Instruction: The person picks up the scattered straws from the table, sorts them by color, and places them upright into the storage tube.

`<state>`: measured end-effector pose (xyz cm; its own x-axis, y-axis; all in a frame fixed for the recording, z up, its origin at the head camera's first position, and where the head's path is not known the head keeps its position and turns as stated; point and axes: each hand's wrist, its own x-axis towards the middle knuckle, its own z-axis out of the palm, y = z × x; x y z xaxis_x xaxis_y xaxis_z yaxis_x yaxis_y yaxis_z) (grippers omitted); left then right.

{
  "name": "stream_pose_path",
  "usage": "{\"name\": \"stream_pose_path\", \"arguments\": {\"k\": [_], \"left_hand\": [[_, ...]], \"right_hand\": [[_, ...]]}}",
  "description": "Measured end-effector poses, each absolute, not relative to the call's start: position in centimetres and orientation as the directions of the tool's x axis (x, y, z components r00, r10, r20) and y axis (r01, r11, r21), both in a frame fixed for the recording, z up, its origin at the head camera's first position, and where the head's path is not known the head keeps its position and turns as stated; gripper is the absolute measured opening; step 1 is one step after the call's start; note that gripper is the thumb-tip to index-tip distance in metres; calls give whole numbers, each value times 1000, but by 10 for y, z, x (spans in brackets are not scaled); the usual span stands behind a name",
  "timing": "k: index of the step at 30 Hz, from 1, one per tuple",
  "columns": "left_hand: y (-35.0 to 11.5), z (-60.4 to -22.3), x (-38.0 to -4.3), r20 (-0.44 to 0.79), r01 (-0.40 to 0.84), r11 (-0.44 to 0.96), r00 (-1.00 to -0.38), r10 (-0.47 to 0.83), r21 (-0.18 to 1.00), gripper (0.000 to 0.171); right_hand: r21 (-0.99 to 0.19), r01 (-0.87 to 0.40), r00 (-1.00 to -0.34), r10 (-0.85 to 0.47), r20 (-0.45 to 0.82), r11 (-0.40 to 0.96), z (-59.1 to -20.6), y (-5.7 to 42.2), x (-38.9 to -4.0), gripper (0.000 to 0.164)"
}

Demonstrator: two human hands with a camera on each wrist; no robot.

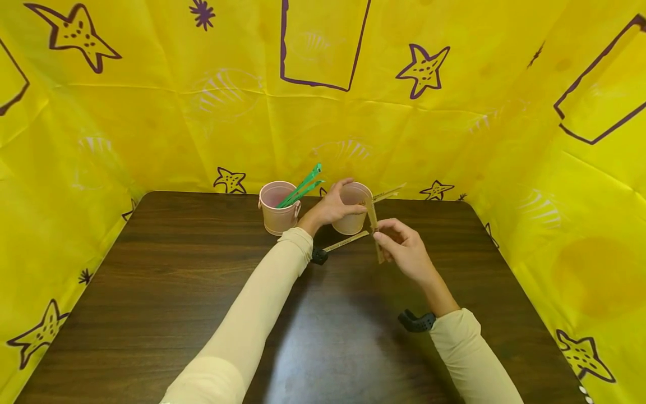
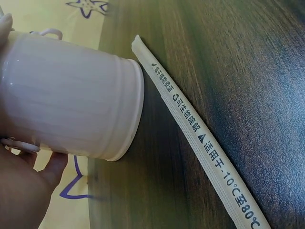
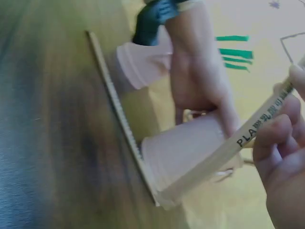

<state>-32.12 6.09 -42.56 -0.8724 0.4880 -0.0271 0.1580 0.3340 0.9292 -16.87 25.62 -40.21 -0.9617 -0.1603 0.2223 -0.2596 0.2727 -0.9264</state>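
Observation:
My left hand [image 1: 334, 207] grips a small pink bucket [image 1: 349, 225], its thumb and fingers around the upper part. My right hand [image 1: 407, 252] pinches a paper-wrapped straw [image 3: 257, 123] with printed lettering, held slanting beside the bucket's right side. A similar wrapped straw [image 1: 390, 192] leans out of this bucket to the right. Flat on the table in front of the bucket lies another wrapped straw [image 2: 190, 121], its printing plain in the left wrist view.
A second pink bucket [image 1: 277, 221] stands to the left, with several green-wrapped straws [image 1: 304, 185] leaning out of it. Both buckets are near the back edge of the dark wooden table [image 1: 151, 292]. A yellow patterned cloth [image 1: 242, 129] hangs behind and at the sides.

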Motion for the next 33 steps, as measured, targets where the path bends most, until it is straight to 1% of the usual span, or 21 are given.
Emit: {"name": "stream_pose_path", "arguments": {"k": [3,6,8,10,13,18,20,25,28,33], "left_hand": [[61,-426,-321,-29,157,334,-872,489,930,98],[61,-426,-323,-29,155,334,-874,486,930,99],[61,-427,-324,-29,157,337,-873,486,928,99],[61,-427,-324,-28,161,341,-871,490,926,100],[61,-427,-325,-23,172,344,-869,494,923,100],[61,-425,-324,-10,181,336,-869,495,924,99],[61,-425,-324,-11,179,336,-870,493,925,100],[61,-428,-325,-8,177,330,-872,490,927,100],[62,-429,-325,-13,166,322,-873,487,932,99],[62,-428,-324,-25,149,315,-873,487,937,100]], "right_hand": [[-945,-281,-959,-15,283,169,-396,256,-174,11],[-946,-325,-937,135,322,4,-391,253,-178,10],[-918,-378,-911,225,347,-118,-388,251,-179,11],[-877,-433,-883,294,366,-209,-386,249,-181,11],[-818,-505,-840,373,394,-275,-383,246,-184,12],[-766,-574,-786,456,417,-290,-379,241,-193,15],[-765,-584,-774,469,424,-271,-379,239,-197,15],[-795,-560,-780,472,411,-234,-384,233,-209,17],[-809,-547,-785,470,404,-217,-388,228,-217,21],[-848,-508,-802,441,404,-148,-395,225,-227,18]]}}
